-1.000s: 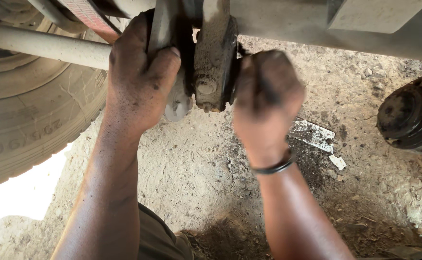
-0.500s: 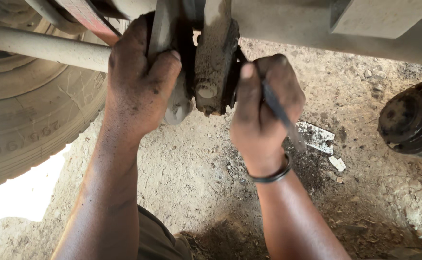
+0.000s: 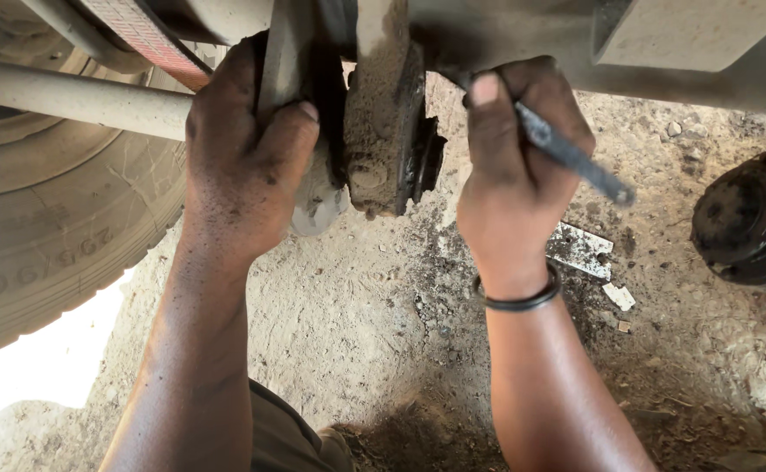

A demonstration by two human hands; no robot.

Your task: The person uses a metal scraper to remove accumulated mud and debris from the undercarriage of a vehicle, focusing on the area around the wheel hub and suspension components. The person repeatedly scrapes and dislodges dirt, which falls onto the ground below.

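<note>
Under a vehicle, a dirt-caked metal bracket with a bolt (image 3: 381,131) hangs from the frame above sandy ground. My left hand (image 3: 247,157) is wrapped around the bracket's left side, thumb across its front. My right hand (image 3: 514,175) is closed on a dark metal tool (image 3: 575,159), a slim rod whose handle sticks out to the lower right; its working end reaches in behind the bracket's right side and is hidden there. A black band circles my right wrist.
A large tyre (image 3: 42,227) fills the left, with a pale bar (image 3: 77,98) crossing above it. A dark round metal part (image 3: 750,223) sits at the right edge. A flat metal scrap (image 3: 579,249) lies on the dirt by my right wrist.
My right hand has risen and turned, bringing the tool's handle into view pointing lower right. The left hand has kept its grip on the bracket.
</note>
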